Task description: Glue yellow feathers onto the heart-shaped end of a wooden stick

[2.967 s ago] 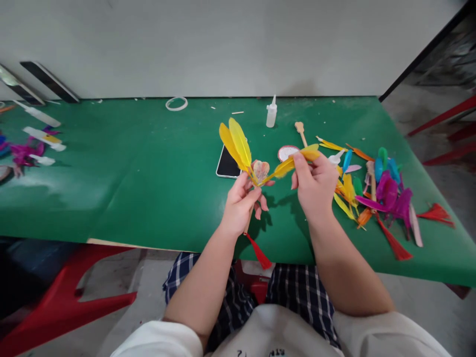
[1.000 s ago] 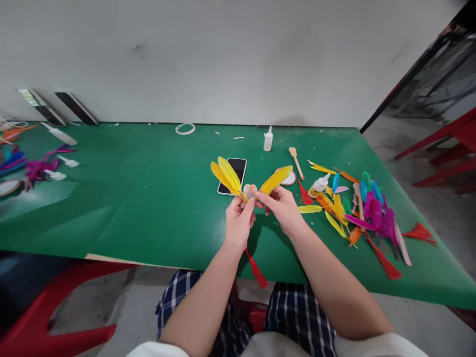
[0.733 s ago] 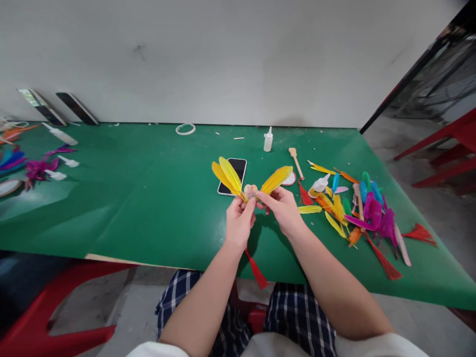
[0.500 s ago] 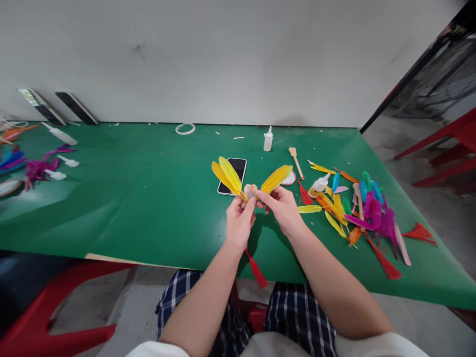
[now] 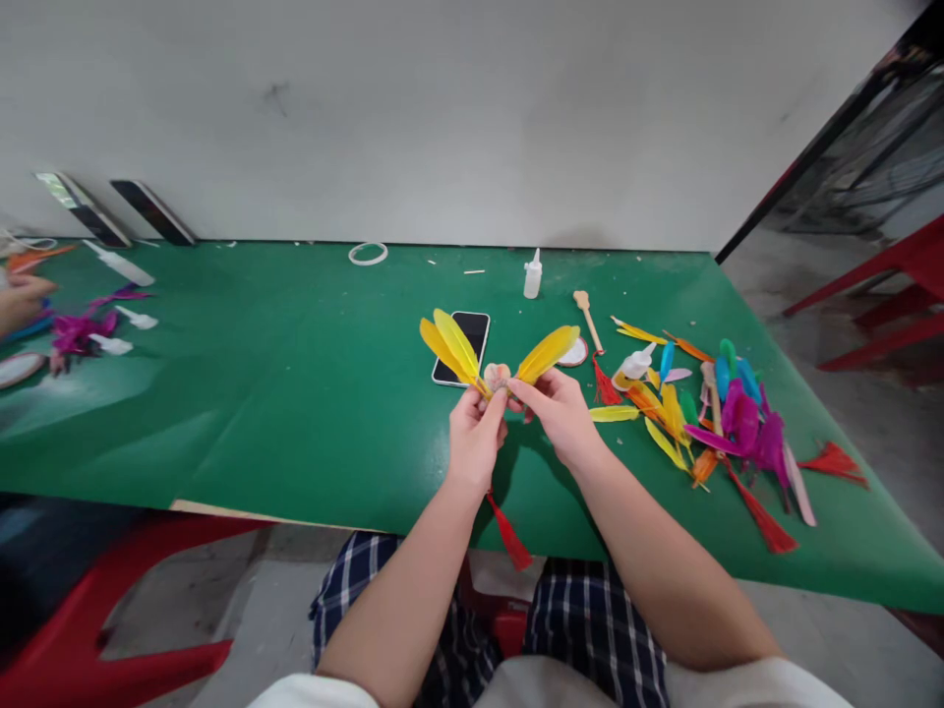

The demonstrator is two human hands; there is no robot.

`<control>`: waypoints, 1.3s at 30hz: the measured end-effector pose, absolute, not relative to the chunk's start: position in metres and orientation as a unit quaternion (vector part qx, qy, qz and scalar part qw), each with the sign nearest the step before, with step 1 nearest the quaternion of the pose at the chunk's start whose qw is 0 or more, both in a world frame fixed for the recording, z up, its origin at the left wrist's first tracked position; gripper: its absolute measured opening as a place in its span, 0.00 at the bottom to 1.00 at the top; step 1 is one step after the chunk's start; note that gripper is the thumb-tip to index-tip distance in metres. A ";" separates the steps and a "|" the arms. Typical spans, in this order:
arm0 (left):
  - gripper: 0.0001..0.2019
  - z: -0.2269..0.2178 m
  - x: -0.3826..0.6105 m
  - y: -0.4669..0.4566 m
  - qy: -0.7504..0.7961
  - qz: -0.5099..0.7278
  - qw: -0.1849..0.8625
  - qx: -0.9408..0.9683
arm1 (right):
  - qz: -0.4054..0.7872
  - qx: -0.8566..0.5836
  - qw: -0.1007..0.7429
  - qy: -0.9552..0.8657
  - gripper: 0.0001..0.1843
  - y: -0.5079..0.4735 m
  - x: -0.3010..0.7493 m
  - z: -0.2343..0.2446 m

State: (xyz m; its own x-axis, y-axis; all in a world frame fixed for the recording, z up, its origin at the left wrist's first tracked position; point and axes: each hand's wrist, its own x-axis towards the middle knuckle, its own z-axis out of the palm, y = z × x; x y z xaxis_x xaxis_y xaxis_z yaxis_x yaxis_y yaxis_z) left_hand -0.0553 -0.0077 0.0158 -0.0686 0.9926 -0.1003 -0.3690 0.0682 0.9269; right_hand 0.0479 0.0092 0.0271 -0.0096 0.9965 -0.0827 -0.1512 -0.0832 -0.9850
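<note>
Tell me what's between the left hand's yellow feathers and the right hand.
A small wooden piece, held in the left hand, shows there in the head view.

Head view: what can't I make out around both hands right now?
All in the head view:
Quill tips of the paired yellow feathers: hidden by the left hand.
Base of the yellow plume: hidden by the right hand.
Markings on the heart-shaped piece: too small.
Round white disc: partly behind the yellow plume.
Co-worker's hand: cut off by the left edge; its grip is unclear.
</note>
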 end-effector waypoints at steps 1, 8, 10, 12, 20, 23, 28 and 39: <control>0.13 0.016 -0.055 -0.008 0.440 0.584 0.584 0.353 | 0.555 -0.482 0.515 -0.441 0.16 0.009 0.048 0.027; 0.13 0.017 -0.056 -0.008 0.439 0.583 0.585 0.353 | 0.543 -0.488 0.516 -0.449 0.16 0.009 0.047 0.026; 0.13 0.017 -0.056 -0.008 0.440 0.584 0.584 0.353 | 0.545 -0.484 0.518 -0.447 0.16 0.009 0.047 0.026; 0.13 0.017 -0.055 -0.008 0.439 0.587 0.583 0.351 | 0.548 -0.479 0.521 -0.445 0.15 0.009 0.046 0.027; 0.13 0.016 -0.055 -0.008 0.437 0.592 0.582 0.345 | 0.534 -0.480 0.529 -0.452 0.15 0.007 0.046 0.029; 0.14 0.016 -0.055 -0.008 0.435 0.590 0.585 0.347 | 0.508 -0.488 0.544 -0.456 0.15 0.007 0.046 0.029; 0.15 0.016 -0.055 -0.008 0.430 0.584 0.586 0.363 | 0.489 -0.498 0.566 -0.439 0.17 0.008 0.046 0.029; 0.14 0.018 -0.056 -0.008 0.433 0.576 0.579 0.381 | 0.460 -0.502 0.586 -0.440 0.16 0.009 0.049 0.030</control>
